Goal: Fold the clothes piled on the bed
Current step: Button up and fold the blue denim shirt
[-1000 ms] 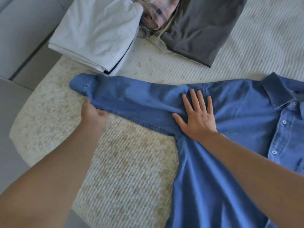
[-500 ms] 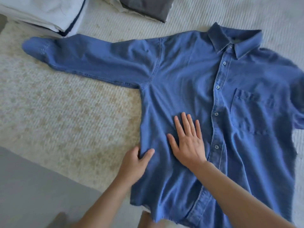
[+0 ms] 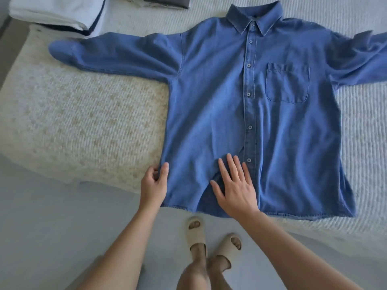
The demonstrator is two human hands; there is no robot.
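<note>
A blue denim shirt (image 3: pixel 219 105) lies front up and buttoned on the bed (image 3: pixel 83 126), both sleeves spread out sideways, its hem at the bed's near edge. My left hand (image 3: pixel 154 184) pinches the shirt's left side seam just above the hem, thumb on top of the cloth. My right hand (image 3: pixel 234 189) lies flat on the lower front, fingers straight, just left of the button placket. A small crease runs between the two hands.
Folded white clothes (image 3: pixel 58 11) are stacked at the bed's far left corner, with a folded grey garment (image 3: pixel 167 1) beside them at the top edge. The grey floor (image 3: pixel 52 227) and my feet in beige slippers (image 3: pixel 196 233) are below the bed's edge.
Both hands have slid down the shirt from the left sleeve and shoulder to the hem. The view has pulled back, showing the whole shirt.
</note>
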